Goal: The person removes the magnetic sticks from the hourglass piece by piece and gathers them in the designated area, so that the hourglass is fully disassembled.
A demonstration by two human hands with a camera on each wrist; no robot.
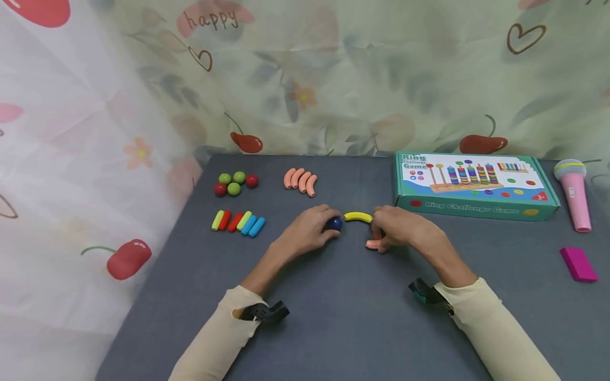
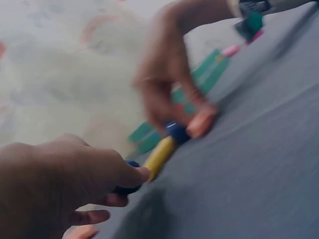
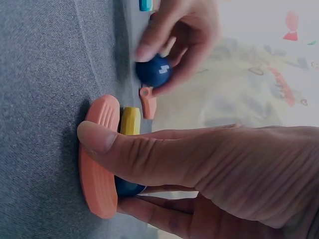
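Observation:
On the grey mat, my left hand pinches a dark blue ball at the left end of a yellow curved piece. My right hand is at the yellow piece's right end. In the right wrist view its thumb lies across an orange curved piece, and its fingers curl round a second blue ball that touches the yellow piece. The left wrist view is blurred. It shows the yellow piece lying between the two balls, with the orange piece beside the farther ball.
Green and red balls, several orange curved pieces and several coloured sticks lie at the back left. A teal Ring Challenge Game box, a pink toy microphone and a magenta block are on the right. Printed curtains hang behind and to the left.

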